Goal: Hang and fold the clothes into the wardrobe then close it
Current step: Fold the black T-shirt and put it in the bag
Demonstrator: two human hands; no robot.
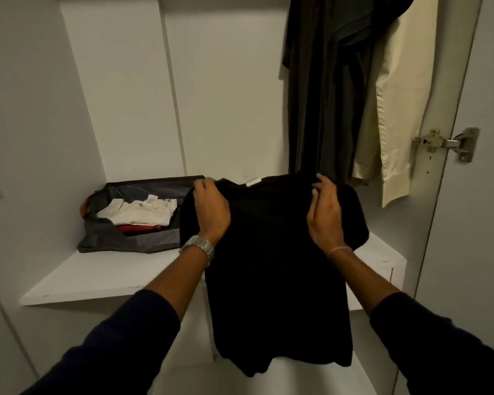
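Note:
A black shirt point(274, 269) hangs in front of the open white wardrobe, its lower part drooping past the shelf point(97, 277) edge. My left hand point(211, 209) grips its left shoulder and my right hand point(325, 212) grips its right shoulder, both at the collar end with a small white label between them. Dark garments point(325, 89) and a cream garment point(397, 109) hang at the upper right inside the wardrobe.
A grey fabric bag point(131, 240) lies on the shelf at the left, with folded white and red clothes point(140, 215) inside. A metal hinge point(445, 143) joins the open door at the right. A lower shelf shows beneath.

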